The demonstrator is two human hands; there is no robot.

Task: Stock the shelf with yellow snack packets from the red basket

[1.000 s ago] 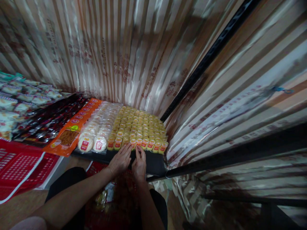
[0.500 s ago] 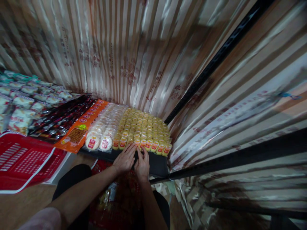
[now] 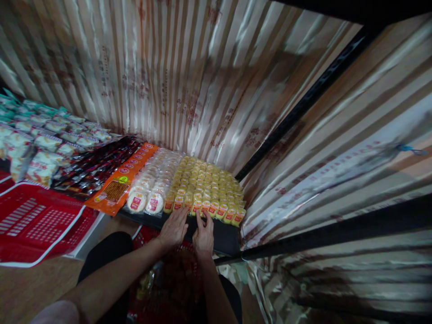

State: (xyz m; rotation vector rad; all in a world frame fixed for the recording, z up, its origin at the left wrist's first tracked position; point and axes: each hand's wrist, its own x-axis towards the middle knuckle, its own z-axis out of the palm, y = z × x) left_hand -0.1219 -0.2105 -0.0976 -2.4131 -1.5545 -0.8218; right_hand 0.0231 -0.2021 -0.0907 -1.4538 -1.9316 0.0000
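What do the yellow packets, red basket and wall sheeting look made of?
Yellow packets: likely thin clear plastic film, glossy; highlights show over the yellow contents.
Red basket: probably molded plastic, smooth; even color, rows of slots.
Wall sheeting: pleated, shiny in streaks; plastic film or coated fabric, can't tell which.

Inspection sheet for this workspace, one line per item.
Surface: dark shelf, strip visible before the packs.
Job's things: yellow packs in rows, front labels facing out.
Clutter: round white packs, orange pack, dark packs and white packets alongside; red basket at the shelf's front left.
Hands: left hand and right hand at the yellow packs' front row, fingers extended; exact contact unclear.
Cables: nothing seen.
Surroundings: striped sheeting, black post, blue tie at right.
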